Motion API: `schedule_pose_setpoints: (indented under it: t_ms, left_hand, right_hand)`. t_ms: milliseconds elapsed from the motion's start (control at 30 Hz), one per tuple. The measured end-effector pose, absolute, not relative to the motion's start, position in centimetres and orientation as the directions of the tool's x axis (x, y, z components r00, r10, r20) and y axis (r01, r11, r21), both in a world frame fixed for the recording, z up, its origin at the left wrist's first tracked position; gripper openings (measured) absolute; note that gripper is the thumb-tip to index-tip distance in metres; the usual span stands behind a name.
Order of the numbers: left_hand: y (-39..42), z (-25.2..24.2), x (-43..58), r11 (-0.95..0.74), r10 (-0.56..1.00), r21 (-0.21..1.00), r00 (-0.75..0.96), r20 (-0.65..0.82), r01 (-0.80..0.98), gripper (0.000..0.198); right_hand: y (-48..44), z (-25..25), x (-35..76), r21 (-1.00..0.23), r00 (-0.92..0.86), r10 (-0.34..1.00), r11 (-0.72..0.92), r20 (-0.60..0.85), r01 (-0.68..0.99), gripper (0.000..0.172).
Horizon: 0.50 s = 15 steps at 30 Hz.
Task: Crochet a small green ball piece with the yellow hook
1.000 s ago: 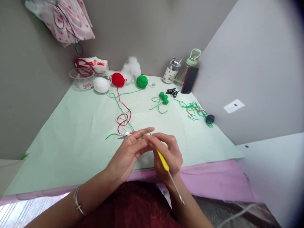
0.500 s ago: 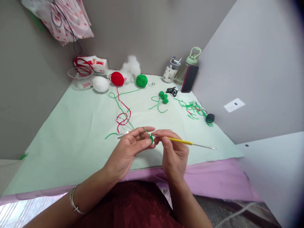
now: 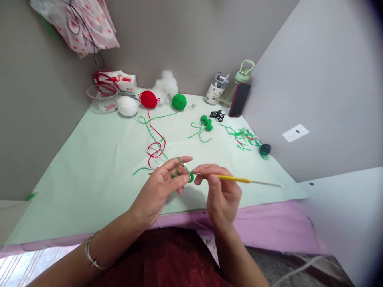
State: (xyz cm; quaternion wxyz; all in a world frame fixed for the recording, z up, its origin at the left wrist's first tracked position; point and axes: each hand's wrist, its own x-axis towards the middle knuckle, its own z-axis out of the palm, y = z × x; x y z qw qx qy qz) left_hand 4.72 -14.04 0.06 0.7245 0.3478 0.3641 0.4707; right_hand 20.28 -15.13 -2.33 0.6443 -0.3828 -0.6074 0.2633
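Between the thumb and fingers of my left hand (image 3: 163, 181) a small green crochet piece (image 3: 191, 177) is pinched. Green yarn runs over my raised left index finger down to the piece. My right hand (image 3: 223, 193) grips a crochet hook (image 3: 235, 178) with a yellow handle, its tip at the green piece and its other metal end pointing right. Scissors, mostly hidden, lie behind my left hand. Beyond my hands, loose red, white and green strands lead back to a red yarn ball (image 3: 148, 99), a white yarn ball (image 3: 127, 106) and a green yarn ball (image 3: 179, 102).
Small green crocheted balls (image 3: 206, 122) lie mid-table near a black hair clip (image 3: 217, 115). Yarn scraps (image 3: 245, 135) and a black tape roll (image 3: 265, 149) are at the right. Along the back stand a plastic tub (image 3: 101, 99), white stuffing (image 3: 165, 85), a pen cup (image 3: 216, 91), a bottle (image 3: 236, 85) and a phone (image 3: 239, 99).
My right hand and the hook have shifted slightly to the right, away from my left hand. My left fingers have moved slightly left, and the index finger is raised a little higher.
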Motion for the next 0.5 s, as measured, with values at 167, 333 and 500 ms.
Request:
schedule_pose_setpoints:
  t_ms: [167,333,500]
  left_hand:
    - [-14.6,-0.1,5.3,0.319,0.936,0.836,0.284,-0.206,-0.446,0.062]
    - [-14.4,0.5,5.1,0.399,0.903,0.799,0.344,-0.257,-0.451,0.051]
    - [-14.2,0.6,4.9,0.391,0.907,0.794,0.342,-0.246,-0.466,0.039]
  right_hand:
    - [-15.5,-2.4,20.0,-0.628,0.056,0.657,0.688,0.752,0.364,0.022]
    - [-14.6,-2.2,20.5,-0.873,0.172,0.864,0.486,0.474,-0.033,0.024]
    - [-14.8,-2.0,20.8,-0.883,0.119,0.878,0.469,0.463,-0.022,0.023]
